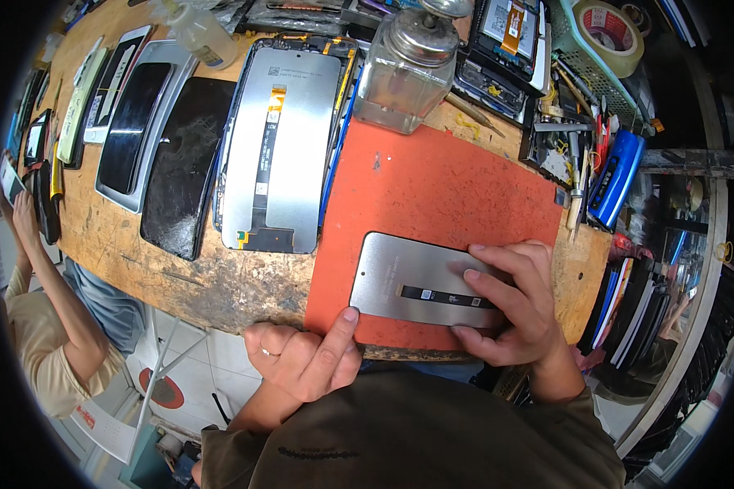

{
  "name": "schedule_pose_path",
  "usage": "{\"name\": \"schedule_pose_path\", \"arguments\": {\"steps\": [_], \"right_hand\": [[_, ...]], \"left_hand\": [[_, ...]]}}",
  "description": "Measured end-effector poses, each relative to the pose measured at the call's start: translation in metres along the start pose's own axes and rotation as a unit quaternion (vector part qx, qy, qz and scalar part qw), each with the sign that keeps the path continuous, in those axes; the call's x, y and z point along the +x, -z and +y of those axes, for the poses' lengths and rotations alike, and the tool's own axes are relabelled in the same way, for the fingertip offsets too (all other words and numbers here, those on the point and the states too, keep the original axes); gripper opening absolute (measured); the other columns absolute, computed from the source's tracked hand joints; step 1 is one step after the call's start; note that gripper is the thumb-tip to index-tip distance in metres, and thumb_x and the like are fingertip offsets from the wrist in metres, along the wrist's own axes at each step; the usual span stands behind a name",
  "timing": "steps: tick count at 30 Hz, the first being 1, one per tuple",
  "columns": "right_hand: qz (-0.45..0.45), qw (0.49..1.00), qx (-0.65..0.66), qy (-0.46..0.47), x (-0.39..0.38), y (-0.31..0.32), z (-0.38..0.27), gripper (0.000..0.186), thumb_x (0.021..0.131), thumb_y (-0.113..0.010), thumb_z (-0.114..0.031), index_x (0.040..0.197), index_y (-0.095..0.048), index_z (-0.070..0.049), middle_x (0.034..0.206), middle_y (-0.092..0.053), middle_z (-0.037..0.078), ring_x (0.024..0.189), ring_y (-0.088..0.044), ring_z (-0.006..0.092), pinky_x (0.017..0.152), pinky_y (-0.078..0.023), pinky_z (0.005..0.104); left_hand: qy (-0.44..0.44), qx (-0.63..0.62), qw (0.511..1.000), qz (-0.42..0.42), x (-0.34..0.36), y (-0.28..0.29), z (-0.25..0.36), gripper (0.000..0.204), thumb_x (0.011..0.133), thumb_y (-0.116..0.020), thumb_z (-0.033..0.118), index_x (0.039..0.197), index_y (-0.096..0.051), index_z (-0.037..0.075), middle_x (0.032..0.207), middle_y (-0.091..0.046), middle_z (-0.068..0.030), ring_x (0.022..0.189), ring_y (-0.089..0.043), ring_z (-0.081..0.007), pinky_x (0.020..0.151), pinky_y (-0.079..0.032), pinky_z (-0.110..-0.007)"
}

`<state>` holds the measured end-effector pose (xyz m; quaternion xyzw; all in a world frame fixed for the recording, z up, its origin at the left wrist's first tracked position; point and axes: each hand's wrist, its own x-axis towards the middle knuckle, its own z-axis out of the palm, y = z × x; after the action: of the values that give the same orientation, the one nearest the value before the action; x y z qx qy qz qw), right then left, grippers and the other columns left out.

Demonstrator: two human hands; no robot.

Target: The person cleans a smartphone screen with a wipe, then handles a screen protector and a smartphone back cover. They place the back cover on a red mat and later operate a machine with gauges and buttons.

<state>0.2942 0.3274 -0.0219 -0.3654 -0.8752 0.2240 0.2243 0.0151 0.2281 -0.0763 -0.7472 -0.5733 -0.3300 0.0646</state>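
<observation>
A silver screen panel (383, 277) with a dark ribbon cable along its middle lies at a slight tilt over the orange mat (448, 179). My right hand (510, 301) grips its right end, thumb at the near edge and fingers over the top. My left hand (302, 363) touches the panel's near-left corner with an extended index fingertip; its other fingers are curled below. Left of the mat lies a larger silver-backed phone screen (302, 163) with a long ribbon cable, beside a cracked black screen (175, 171).
A glass jar (404, 90) stands at the mat's back. Several phones (134, 122) and a squeeze bottle (200, 37) occupy the wooden bench (98, 232). Tools (579, 171), a blue cylinder (616, 179) and a tape roll (603, 41) crowd the right. Another person (57, 350) handles a phone at left.
</observation>
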Motion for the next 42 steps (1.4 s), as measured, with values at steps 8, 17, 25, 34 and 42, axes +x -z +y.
{"name": "schedule_pose_path", "arguments": {"steps": [8, 17, 25, 34, 42], "right_hand": [[0.003, 1.000, -0.004, 0.005, 0.0006, -0.0014, 0.0000, 0.063, 0.065, -0.088, -0.026, 0.124, -0.072, -0.007, 0.132, -0.067, 0.016, 0.100, -0.063, 0.0297, 0.088, -0.040, 0.0436], [0.013, 1.000, -0.012, 0.014, 0.0025, -0.0033, -0.0002, 0.065, 0.065, -0.087, -0.026, 0.124, -0.071, -0.006, 0.127, -0.069, 0.017, 0.097, -0.062, 0.0291, 0.087, -0.039, 0.0426], [0.013, 1.000, -0.015, 0.011, 0.0014, -0.0036, -0.0002, 0.066, 0.065, -0.087, -0.026, 0.125, -0.071, -0.005, 0.127, -0.069, 0.017, 0.097, -0.062, 0.0296, 0.088, -0.039, 0.0426], [0.009, 1.000, -0.016, 0.010, 0.0019, -0.0030, -0.0007, 0.066, 0.064, -0.087, -0.026, 0.125, -0.071, -0.006, 0.127, -0.069, 0.017, 0.099, -0.062, 0.0298, 0.089, -0.040, 0.0429], [0.010, 1.000, -0.011, 0.006, 0.0012, -0.0026, -0.0007, 0.066, 0.064, -0.088, -0.025, 0.126, -0.071, -0.006, 0.129, -0.068, 0.017, 0.098, -0.062, 0.0295, 0.089, -0.040, 0.0430]], "left_hand": [[0.001, -0.002, 1.000, -0.001, 0.0001, 0.0004, -0.0002, 0.047, 0.075, -0.064, 0.016, 0.118, -0.082, 0.017, 0.069, -0.029, 0.0030, 0.063, -0.033, -0.0167, 0.067, -0.028, -0.034], [0.001, 0.008, 1.000, 0.012, -0.0013, -0.0025, -0.0012, 0.048, 0.072, -0.063, 0.016, 0.114, -0.084, 0.019, 0.069, -0.026, 0.0032, 0.063, -0.032, -0.0162, 0.065, -0.028, -0.033], [-0.002, 0.004, 1.000, 0.021, -0.0005, -0.0040, -0.0014, 0.047, 0.072, -0.064, 0.017, 0.114, -0.084, 0.019, 0.068, -0.025, 0.0032, 0.063, -0.031, -0.0161, 0.064, -0.028, -0.033], [-0.004, 0.004, 1.000, 0.018, -0.0012, -0.0039, -0.0020, 0.047, 0.072, -0.064, 0.017, 0.115, -0.083, 0.019, 0.068, -0.025, 0.0031, 0.062, -0.031, -0.0161, 0.064, -0.027, -0.033], [-0.005, 0.006, 1.000, 0.024, -0.0006, -0.0050, -0.0020, 0.046, 0.071, -0.064, 0.017, 0.113, -0.084, 0.020, 0.068, -0.025, 0.0030, 0.063, -0.031, -0.0160, 0.065, -0.027, -0.033]]}}
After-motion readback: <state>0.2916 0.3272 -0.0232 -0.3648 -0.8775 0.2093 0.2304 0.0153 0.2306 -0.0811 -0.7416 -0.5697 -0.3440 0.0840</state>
